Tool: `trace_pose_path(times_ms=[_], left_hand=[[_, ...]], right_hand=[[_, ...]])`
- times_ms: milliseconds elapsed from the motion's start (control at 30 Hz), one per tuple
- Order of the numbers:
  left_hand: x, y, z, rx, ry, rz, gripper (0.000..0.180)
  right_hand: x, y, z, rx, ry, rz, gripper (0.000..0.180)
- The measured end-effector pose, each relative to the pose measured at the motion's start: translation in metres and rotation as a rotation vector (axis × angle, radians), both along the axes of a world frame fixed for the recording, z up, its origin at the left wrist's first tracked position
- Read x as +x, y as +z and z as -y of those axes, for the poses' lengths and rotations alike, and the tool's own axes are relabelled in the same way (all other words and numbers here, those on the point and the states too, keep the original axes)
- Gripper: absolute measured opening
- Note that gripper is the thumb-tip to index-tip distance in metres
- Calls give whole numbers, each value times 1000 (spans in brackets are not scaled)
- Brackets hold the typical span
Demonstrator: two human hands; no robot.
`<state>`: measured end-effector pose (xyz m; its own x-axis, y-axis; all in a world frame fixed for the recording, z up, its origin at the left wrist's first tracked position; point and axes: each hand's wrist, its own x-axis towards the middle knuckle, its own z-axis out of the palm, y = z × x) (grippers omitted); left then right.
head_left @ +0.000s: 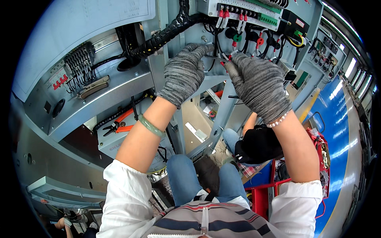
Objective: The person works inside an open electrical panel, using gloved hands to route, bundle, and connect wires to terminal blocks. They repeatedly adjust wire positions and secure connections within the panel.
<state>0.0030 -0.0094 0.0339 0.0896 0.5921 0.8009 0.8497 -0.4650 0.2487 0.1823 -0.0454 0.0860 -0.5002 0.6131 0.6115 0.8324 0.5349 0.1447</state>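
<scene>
Both my hands wear grey knitted gloves and are raised to the wiring inside a metal cabinet. The fingers of my left hand (183,73) are bent together near a bolt on the back panel; what they hold is hidden. A thin dark shaft (215,58) stretches between the two hands. My right hand (258,85) pinches a wire with a red end (224,62), close below a row of hanging wires. Above the hands is a white terminal board (250,16) with red-sleeved leads. A green round part (237,38) and a red one (260,41) sit beneath it.
A thick black wrapped cable bundle (166,35) crosses the upper left. Orange-handled pliers (119,123) lie on a light box, and a brown-handled tool (93,87) rests on a ledge. Below my right arm another person in a black cap (258,144) crouches beside a red tool cart (264,200).
</scene>
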Motion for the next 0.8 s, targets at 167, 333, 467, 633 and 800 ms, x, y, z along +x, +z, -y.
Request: trace_pose_path(times_ms=[167,333,467,633,800], left_hand=[[-4,0,3,-9,-35,46,30],[-14,-13,9,74,-145,248,25],[0,-18,45,-332,-567,917,28],[6,-14,59,-478,-509,862,29],[-1,-13,42,-187,-369,453,30]], right_hand=[[1,40,21,148,79,133,26],[25,8,12,410,371,-85,27],[33,-57,20,-710,262,-918,37],[-8,-101,17,-786,566,-903,35],[-31,-104,-13,-365,647,-862,32]])
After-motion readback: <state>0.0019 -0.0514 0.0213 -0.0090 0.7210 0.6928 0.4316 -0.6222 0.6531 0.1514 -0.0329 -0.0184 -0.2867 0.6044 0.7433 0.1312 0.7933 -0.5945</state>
